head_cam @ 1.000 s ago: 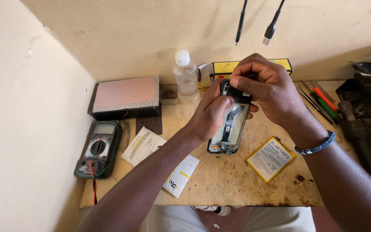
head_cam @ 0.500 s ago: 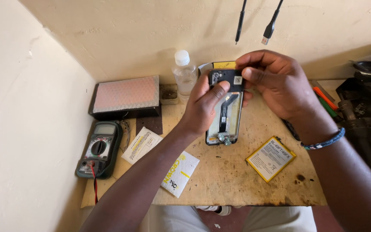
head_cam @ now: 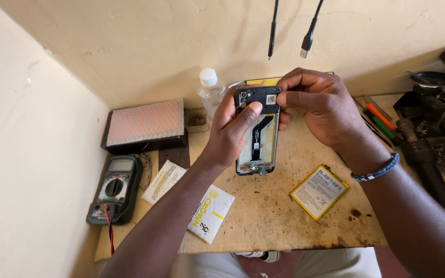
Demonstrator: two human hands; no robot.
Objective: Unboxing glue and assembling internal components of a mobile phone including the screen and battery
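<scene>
An opened phone (head_cam: 257, 139) with its back cover off is held upright above the wooden bench (head_cam: 274, 216), its black circuit board and ribbon cable showing. My left hand (head_cam: 233, 131) grips its left side, thumb pressed on the top board. My right hand (head_cam: 318, 105) pinches the phone's top right corner with its fingertips. A yellow-edged phone battery (head_cam: 319, 191) lies flat on the bench just right of the phone.
A multimeter (head_cam: 115, 188) with a red lead lies at the left, behind it a pink-topped flat box (head_cam: 145, 123). A clear bottle (head_cam: 209, 92), white packets (head_cam: 209, 213), screwdrivers (head_cam: 379, 119), dark tools (head_cam: 431, 139) at the right. Two cables (head_cam: 309, 31) hang from above.
Both hands have lifted the phone up and away from me, turning it more upright. My right hand's fingers have shifted to the top right corner.
</scene>
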